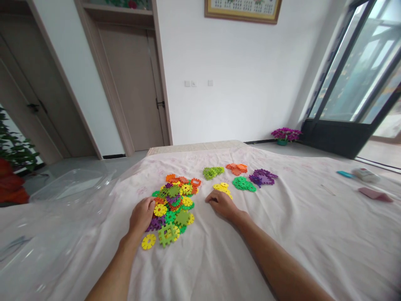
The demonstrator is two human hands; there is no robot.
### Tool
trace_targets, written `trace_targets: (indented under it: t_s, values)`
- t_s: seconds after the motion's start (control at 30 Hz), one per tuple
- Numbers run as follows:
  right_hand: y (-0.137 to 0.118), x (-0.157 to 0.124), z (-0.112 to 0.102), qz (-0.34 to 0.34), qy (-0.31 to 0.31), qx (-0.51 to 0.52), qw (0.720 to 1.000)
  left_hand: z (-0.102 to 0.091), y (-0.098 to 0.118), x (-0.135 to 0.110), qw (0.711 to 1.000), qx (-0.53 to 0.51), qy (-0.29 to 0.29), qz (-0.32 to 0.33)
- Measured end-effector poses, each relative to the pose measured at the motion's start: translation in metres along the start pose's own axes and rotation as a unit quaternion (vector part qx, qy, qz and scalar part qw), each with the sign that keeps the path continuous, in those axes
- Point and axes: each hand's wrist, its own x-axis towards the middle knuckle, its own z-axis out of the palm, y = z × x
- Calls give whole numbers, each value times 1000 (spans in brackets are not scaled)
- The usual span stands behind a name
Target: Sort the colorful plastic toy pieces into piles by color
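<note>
A mixed pile of flat plastic interlocking pieces (173, 192), yellow, green, orange and purple, lies on the pale bed sheet. My left hand (142, 213) rests against the pile's left edge, its fingers curled in; whatever they may hold is hidden. Right of the pile, my right hand (222, 203) is closed with bent fingers, just in front of a yellow pile (223, 187) that it partly covers. Nothing shows between its fingertips. Beyond lie single-colour piles: light green square pieces (213, 172), orange pieces (237, 168), green discs (243, 184) and purple pieces (265, 177).
Clear plastic packaging (72, 196) spreads along the left side. At the far right lie a blue item (345, 174), a whitish packet (366, 174) and a folded pinkish cloth-like piece (375, 194). The sheet (297, 234) has wrinkles.
</note>
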Motion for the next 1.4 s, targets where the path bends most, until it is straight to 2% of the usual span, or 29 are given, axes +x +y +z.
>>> trace_targets:
  t_s: [0.23,0.43,0.6,0.67,0.77,0.83,0.97,1.07,1.17,1.27,1.4]
  values:
    - [1,1,1,11,-7,0,1000,-3,5,-3,998,-63,20,-7]
    - [-2,0,0,10,-8,-3,1000,-3,14,-6,985,-149,92,1]
    - [-2,0,0,-2,-1,-6,1000,-5,30,-9,961,-231,146,-30]
    - [-2,1,0,-1,-3,-8,1000,-5,37,-11,946,-287,144,-36]
    - [-2,1,0,-3,-5,-10,1000,-6,43,-12,922,-375,97,-22]
    - [-2,1,0,-2,-4,-12,1000,-6,44,-13,914,-397,76,-13]
    - [-3,0,0,-5,-5,-18,1000,-3,36,-10,928,-357,106,-3]
    - [-7,0,-1,-20,1,-32,999,1,27,-7,921,-366,129,-27]
    - [-25,0,-2,-64,21,-42,997,3,23,-4,907,-403,108,-53]
    - [-61,-1,3,-151,16,-40,988,4,23,-3,899,-428,75,-61]
    - [-115,-7,23,-276,-96,-43,955,3,25,-3,884,-463,36,-50]
